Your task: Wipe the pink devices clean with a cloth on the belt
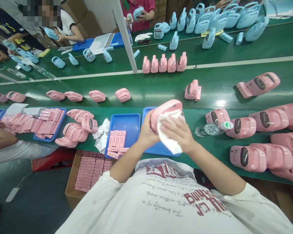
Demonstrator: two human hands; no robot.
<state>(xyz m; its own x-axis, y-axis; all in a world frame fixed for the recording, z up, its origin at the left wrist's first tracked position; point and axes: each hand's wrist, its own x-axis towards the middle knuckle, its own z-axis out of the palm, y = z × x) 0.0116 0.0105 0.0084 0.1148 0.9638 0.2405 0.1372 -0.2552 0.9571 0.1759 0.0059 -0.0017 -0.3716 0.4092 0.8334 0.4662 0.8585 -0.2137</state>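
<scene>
In front of my chest, above a blue tray (148, 114), my left hand (146, 131) is wrapped round the side of a pink plastic housing with a loop handle (167, 107). My right hand (178, 131) presses a white cloth (169, 143) against the housing's face, so most of that face is hidden. Beside them on the left, a second blue tray (125, 122) holds several small pink rectangular pieces (117, 139). A crumpled heap of white tissue or plastic (102, 135) lies left of that tray.
Many pink housings (249, 156) and a water bottle (210, 129) stand to my right. More pink housings (97, 96) sit along the green belt (156, 92). A carton of pink pieces (88, 172) is below on the left. Co-workers handle blue housings (138, 13) across the line.
</scene>
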